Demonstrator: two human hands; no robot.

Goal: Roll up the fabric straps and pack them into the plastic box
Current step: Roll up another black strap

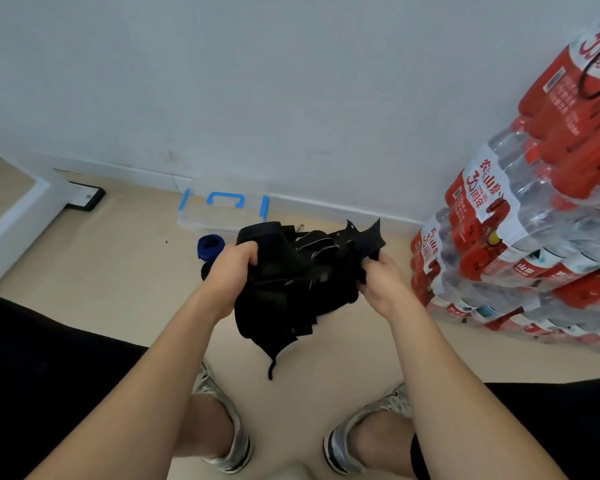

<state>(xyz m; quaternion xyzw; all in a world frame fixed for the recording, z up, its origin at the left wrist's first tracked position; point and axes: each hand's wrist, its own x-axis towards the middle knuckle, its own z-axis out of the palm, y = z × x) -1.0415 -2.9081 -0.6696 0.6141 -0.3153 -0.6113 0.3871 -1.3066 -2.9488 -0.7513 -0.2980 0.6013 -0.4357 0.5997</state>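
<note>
Head: plastic box (219, 216) beyond gripped straps (291, 282)

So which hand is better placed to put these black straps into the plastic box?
Probably the left hand. It grips the bulk of the black straps, and the plastic box sits just beyond it. The right hand only pinches the bundle's right edge, farther from the box.

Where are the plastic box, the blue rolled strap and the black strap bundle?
plastic box (203, 221): head view, on its clear near side.
blue rolled strap (210, 247): head view, on the top of the roll.
black strap bundle (291, 275): head view, on the middle of the bunched fabric.
</note>
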